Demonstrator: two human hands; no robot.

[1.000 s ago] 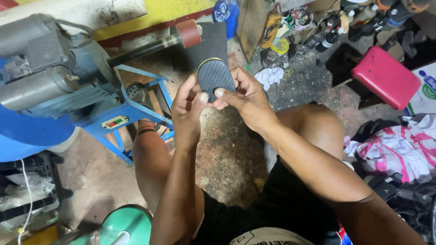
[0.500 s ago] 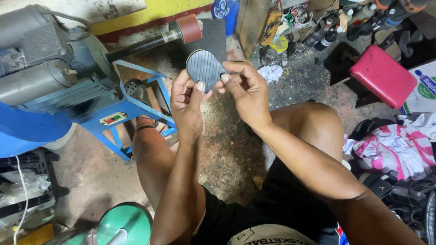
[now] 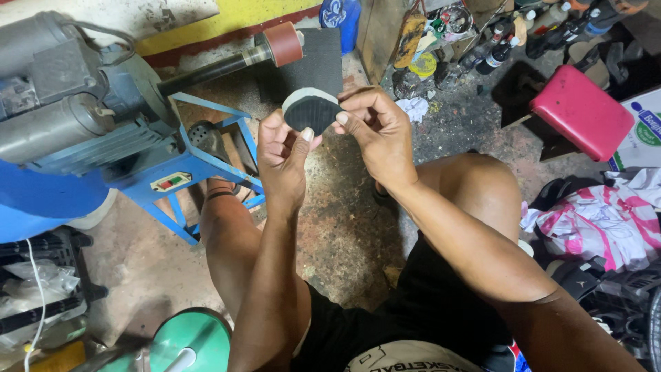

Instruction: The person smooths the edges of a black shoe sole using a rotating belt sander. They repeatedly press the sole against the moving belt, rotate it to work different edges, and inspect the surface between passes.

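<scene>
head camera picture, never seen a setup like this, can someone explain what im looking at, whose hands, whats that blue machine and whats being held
The picture comes from a camera worn on a person's head, looking down, so the arms and bare knees are that person's own, seated low over a stained concrete floor. Both hands are raised together. The left hand and the right hand pinch a small dark rubber piece, rounded, ribbed on its face, with a pale edge; it looks like a shoe heel piece. To the left stands a motor-driven machine on a blue frame; a dark shaft sticks out of it and ends in a reddish sanding drum. On the right are a red stool, a pink and white cloth and a cluster of bottles near the top. A green round lid sits at the bottom.
</scene>
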